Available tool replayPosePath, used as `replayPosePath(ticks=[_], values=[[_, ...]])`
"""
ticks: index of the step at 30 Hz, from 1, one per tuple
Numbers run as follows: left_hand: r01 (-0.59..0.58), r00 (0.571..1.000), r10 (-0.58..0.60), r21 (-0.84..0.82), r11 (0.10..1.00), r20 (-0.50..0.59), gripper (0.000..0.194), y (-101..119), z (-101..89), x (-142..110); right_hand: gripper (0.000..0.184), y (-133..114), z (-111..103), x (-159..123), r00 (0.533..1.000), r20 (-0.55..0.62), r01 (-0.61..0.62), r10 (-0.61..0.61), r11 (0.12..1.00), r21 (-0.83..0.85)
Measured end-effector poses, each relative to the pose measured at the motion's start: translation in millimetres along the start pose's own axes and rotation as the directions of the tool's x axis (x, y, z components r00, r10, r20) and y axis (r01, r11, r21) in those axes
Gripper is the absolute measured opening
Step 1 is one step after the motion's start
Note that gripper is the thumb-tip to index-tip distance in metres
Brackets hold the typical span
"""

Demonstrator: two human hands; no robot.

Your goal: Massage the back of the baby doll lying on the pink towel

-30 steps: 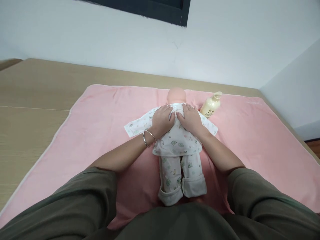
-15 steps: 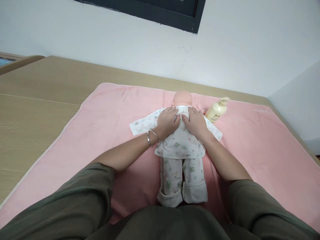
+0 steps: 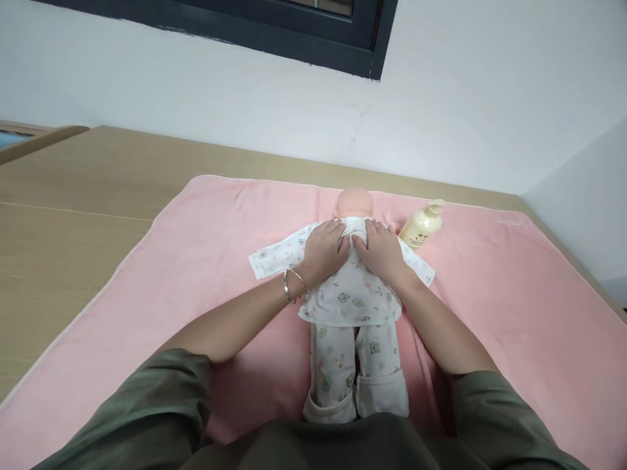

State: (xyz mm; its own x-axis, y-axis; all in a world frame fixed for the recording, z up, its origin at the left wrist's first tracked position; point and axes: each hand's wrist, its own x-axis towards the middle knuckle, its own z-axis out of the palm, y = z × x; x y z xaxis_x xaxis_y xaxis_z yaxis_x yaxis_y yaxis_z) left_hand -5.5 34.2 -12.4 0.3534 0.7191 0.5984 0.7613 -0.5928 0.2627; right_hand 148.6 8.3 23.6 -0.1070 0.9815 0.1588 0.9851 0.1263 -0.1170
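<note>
A baby doll [image 3: 360, 297] in a white printed top and trousers lies face down, its head away from me. My left hand [image 3: 325, 249] rests flat on the left side of its upper back, with a silver bangle [image 3: 289, 286] on the wrist. On the right side of the upper back lies my right hand [image 3: 382, 250], fingers extended toward the doll's shoulder. Both thumbs point inward and stay slightly apart. The doll's sleeves spread out to either side, and its face is hidden.
A pink blanket [image 3: 235, 228] lies under the doll on a wooden table [image 3: 98, 176]. A cream pump bottle [image 3: 422, 225] stands close to the doll's right sleeve. Behind the table rises a white wall [image 3: 465, 98] with a dark window frame [image 3: 333, 39].
The view has tilted slightly upward, so everything sits a little lower in the picture. Both hands remain on the doll's upper back.
</note>
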Motion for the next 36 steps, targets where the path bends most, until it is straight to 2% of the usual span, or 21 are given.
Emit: replayPosePath(ticks=[7,10,14,19,21,24,28,33,36], values=[[0.070,0.986,-0.065,-0.028,0.997,0.151,0.046,0,-1.4,6,0.055,-1,-8,-1,0.998,0.040,-0.042,0.040,0.998,0.054],[0.091,0.979,-0.081,-0.045,0.995,0.186,0.049,-1,-0.1,9,0.052,-7,-7,-7,0.999,-0.002,-0.049,0.049,0.999,0.012],[0.101,0.979,-0.093,-0.033,0.994,0.181,0.049,1,-1.8,8,0.049,-9,-5,-8,0.998,-0.045,-0.037,0.036,0.999,-0.027],[0.047,0.993,-0.047,0.005,0.999,0.109,0.047,11,-6.6,3,0.053,6,-5,6,0.999,0.048,-0.027,0.022,0.996,0.090],[0.047,0.994,-0.046,-0.003,0.999,0.098,0.046,11,-5.5,3,0.054,6,-7,6,0.997,0.071,-0.047,0.041,0.995,0.088],[0.085,0.988,-0.080,-0.032,0.996,0.133,0.042,5,-1.1,6,0.054,-7,-12,-5,0.994,0.078,-0.084,0.082,0.996,0.029],[0.115,0.976,-0.104,-0.045,0.992,0.194,0.043,-2,1.7,11,0.050,-20,-14,-18,0.997,0.026,-0.076,0.078,0.996,-0.049],[0.107,0.984,-0.101,-0.031,0.994,0.150,0.043,9,-1.2,6,0.048,0,-10,-1,0.998,0.056,-0.042,0.038,0.997,0.068],[0.139,0.978,-0.127,-0.063,0.988,0.166,0.042,13,-1.4,5,0.052,5,-8,5,0.996,0.085,-0.032,0.022,0.993,0.110]])
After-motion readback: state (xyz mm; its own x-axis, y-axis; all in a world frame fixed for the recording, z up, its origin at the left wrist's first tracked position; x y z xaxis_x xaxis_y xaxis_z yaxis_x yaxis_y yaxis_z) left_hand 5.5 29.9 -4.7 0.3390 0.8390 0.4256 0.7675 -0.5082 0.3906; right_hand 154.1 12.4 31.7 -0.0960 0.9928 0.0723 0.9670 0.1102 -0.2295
